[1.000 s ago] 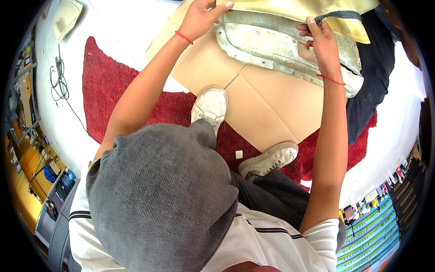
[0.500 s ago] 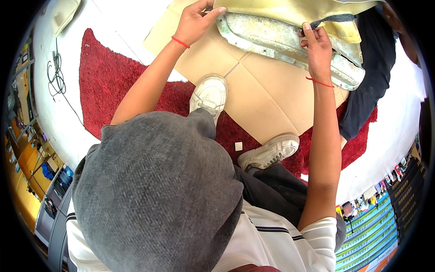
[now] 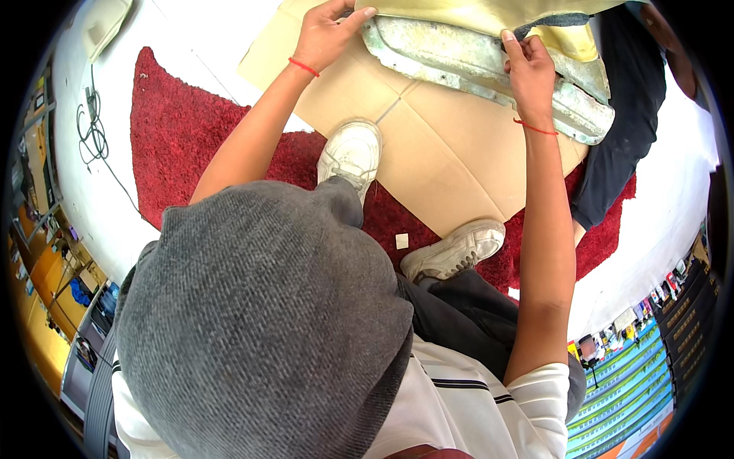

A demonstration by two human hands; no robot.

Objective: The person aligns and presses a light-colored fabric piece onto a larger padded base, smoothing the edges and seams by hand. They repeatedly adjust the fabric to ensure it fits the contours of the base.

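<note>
In the head view, a gold sheet (image 3: 459, 9) is pinched along its near edge: at the left end by the left grip (image 3: 324, 34), and farther right by the right grip (image 3: 529, 67), beside a dark strip (image 3: 562, 21). The sheet is spread beyond both grips, partly covering a mottled metal panel (image 3: 436, 50), which is supported on cardboard (image 3: 436, 161).

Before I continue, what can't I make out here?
In the head view:
Yellow sheet: far side cut off by the top edge.
Left hand: fingertips hidden by sheet or top edge; unclear which.
Metal panel: upper part covered by the sheet.
Other person: head cut off by the upper-right rim.
Small items, lower right: too small to name.
</note>
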